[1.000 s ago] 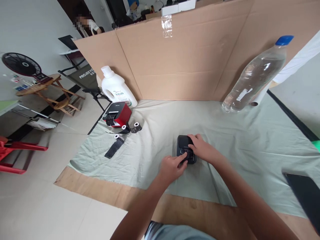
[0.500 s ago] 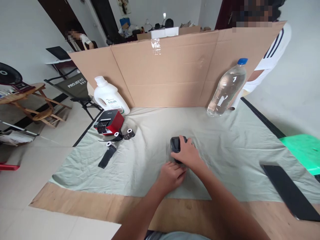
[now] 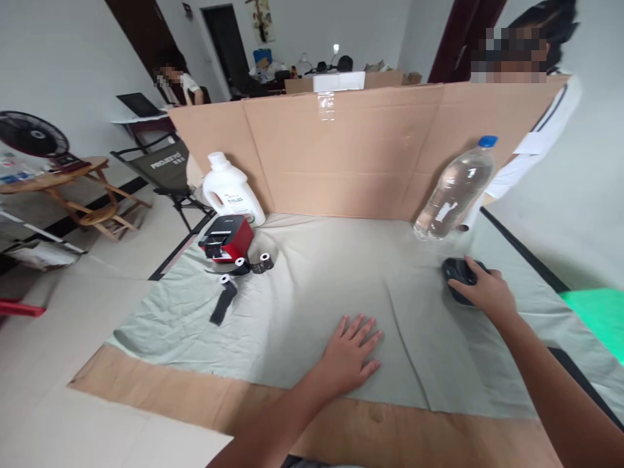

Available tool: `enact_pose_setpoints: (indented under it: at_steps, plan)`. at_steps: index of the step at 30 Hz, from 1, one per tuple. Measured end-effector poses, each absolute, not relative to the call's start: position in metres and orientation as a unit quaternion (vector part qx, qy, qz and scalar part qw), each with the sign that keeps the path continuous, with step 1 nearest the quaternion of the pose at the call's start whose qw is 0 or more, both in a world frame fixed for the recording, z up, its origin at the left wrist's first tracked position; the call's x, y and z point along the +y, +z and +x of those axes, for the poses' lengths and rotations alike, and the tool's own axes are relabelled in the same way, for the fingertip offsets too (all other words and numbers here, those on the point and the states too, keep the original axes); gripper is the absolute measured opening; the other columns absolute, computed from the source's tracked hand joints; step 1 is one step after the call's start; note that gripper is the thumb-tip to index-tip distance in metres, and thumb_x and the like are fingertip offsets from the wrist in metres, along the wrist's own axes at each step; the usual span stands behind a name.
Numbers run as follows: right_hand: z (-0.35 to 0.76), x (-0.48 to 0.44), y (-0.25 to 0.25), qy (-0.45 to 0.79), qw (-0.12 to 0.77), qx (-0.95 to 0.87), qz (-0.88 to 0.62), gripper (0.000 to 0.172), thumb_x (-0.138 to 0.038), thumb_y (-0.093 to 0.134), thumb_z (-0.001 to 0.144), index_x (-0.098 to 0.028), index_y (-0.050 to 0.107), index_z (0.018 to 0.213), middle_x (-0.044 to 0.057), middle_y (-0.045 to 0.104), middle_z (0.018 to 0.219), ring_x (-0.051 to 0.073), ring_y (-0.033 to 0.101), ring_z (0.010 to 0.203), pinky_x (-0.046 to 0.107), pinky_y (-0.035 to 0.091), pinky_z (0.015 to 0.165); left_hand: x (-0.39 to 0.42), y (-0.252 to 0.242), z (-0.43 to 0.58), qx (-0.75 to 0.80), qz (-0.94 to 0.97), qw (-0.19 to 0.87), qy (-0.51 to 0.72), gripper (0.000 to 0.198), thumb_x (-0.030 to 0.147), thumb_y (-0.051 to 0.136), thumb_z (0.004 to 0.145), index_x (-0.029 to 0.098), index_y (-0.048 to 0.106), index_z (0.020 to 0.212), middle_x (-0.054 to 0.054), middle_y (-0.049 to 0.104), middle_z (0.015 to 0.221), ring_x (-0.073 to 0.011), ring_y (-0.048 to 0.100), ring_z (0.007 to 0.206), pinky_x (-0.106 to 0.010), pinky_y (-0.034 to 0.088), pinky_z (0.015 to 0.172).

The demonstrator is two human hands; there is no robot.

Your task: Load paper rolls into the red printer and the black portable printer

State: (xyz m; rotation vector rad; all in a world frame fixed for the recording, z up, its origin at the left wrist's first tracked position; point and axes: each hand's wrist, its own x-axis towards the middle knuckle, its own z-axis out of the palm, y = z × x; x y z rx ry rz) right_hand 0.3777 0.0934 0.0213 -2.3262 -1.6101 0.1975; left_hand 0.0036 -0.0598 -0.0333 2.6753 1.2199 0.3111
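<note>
My right hand (image 3: 485,289) grips a small black boxy device (image 3: 454,272) on the right side of the greenish-grey cloth (image 3: 336,260). The device looks like a portable printer; its right part is hidden under my fingers. Palm down on the cloth near the front, my left hand (image 3: 350,354) lies flat with fingers spread and nothing in it. Toward the left sits a red and black label printer (image 3: 228,237) with a dark strip at its front. Several dark rolls with white cores stand by it, one roll (image 3: 224,299) with its strip unrolled toward me.
A cardboard sheet (image 3: 341,156) stands along the back. Against it lean a white jug (image 3: 234,192) and a clear bottle with a blue cap (image 3: 455,188). A dark flat slab (image 3: 580,377) lies partly behind my right forearm. A person (image 3: 550,130) is behind the cardboard.
My right hand has carried the black device from the middle to the right. My left hand has come away from it and spread flat. The view has shifted slightly.
</note>
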Motion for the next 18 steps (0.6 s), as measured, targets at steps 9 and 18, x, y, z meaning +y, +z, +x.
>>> enact_pose_setpoints:
  at_steps: [9, 18]
  plan:
    - [0.323, 0.096, 0.031, -0.108, 0.238, -0.645, -0.718, 0.077, -0.069, 0.056, 0.083, -0.036, 0.050, 0.152, 0.024, 0.044, 0.155, 0.059, 0.030, 0.144, 0.078, 0.024, 0.099, -0.042, 0.036, -0.130, 0.518, 0.758, 0.018, 0.396, 0.030, 0.028, 0.048, 0.102, 0.026, 0.071, 0.122, -0.007, 0.073, 0.130, -0.0237, 0.060, 0.132, -0.042, 0.044, 0.113]
    - [-0.026, 0.155, 0.085, 0.255, 0.240, -0.838, -0.418, 0.042, -0.026, 0.047, 0.095, -0.026, 0.069, 0.130, 0.005, 0.069, 0.138, 0.026, 0.058, 0.133, 0.043, 0.037, 0.117, 0.086, 0.081, -0.373, 0.724, 0.354, 0.143, 0.575, 0.022, 0.025, 0.067, 0.088, 0.008, 0.067, 0.100, -0.012, 0.073, 0.104, -0.0222, 0.062, 0.105, -0.041, 0.047, 0.103]
